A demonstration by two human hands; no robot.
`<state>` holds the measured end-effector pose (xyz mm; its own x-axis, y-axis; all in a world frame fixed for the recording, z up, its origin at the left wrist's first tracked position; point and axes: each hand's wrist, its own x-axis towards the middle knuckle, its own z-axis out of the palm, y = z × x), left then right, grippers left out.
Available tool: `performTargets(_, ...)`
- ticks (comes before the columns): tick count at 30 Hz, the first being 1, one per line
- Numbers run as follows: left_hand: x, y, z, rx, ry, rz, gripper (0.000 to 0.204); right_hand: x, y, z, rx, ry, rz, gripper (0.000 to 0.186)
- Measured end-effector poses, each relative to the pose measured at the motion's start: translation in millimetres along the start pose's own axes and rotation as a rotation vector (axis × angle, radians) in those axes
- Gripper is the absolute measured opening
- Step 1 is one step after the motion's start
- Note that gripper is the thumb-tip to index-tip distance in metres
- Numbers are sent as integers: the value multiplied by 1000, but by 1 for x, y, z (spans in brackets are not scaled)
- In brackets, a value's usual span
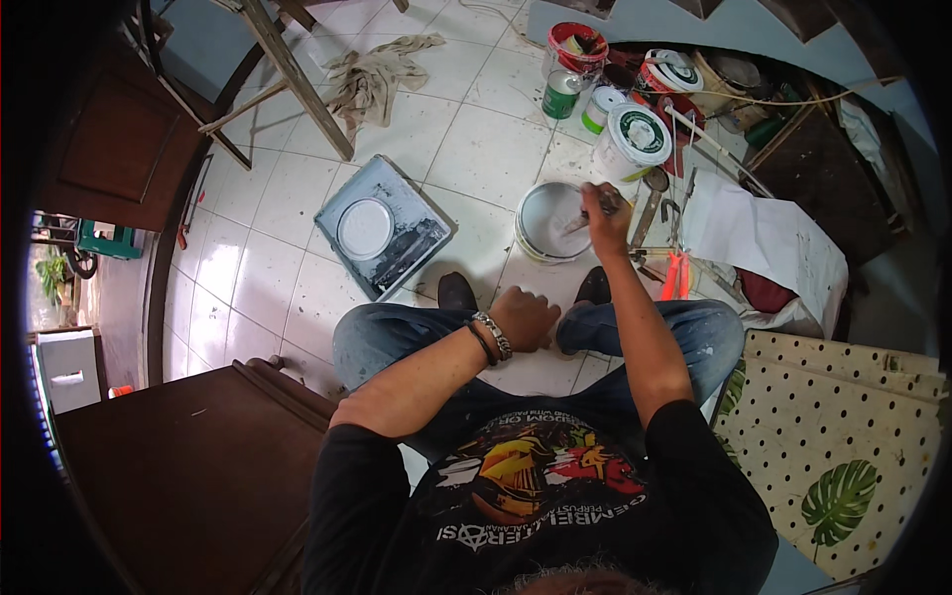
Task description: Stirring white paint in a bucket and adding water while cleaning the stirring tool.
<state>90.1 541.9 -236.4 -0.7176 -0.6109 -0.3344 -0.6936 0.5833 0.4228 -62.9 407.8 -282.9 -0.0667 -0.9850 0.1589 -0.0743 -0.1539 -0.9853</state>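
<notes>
My right hand (605, 213) is closed around the handle of a paintbrush (575, 226), its pale end slanting down inside an open bucket (520, 224). Pale grey-white paint (545, 213) covers the bucket's inside. Between my knees hangs my left hand (526, 317), a bracelet at its wrist; the fingers are curled in and I see nothing in them. To the left of the bucket, a grey paint tray (402, 268) lies on the tiles, streaked with dark and grey paint. A round white lid (365, 229) rests in the tray.
A lidded white tub (635, 139), a green-labelled jar (561, 94) and a red bucket (583, 42) crowd the far right. A hammer (650, 206) and white sheeting (764, 238) lie right of the bucket. Wooden legs (297, 79) and a rag (382, 74) are far left.
</notes>
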Motion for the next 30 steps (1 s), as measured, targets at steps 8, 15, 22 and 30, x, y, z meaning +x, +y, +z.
performTargets(8, -7, -7, 8, 15, 36, -80, 40, 50, -21, 2, 30, 117, -203, 27)
performTargets(15, -2, -8, 6, 12, -17, -93, 39, -1, 2, 18, -61, -93, -106, 28)
performTargets(22, 0, -14, 9, 3, -102, -94, 42, 21, -8, 9, 35, 155, -150, 28)
performTargets(30, -2, -12, 5, -10, -126, -120, 42, 56, -27, 31, 83, 144, -34, 31)
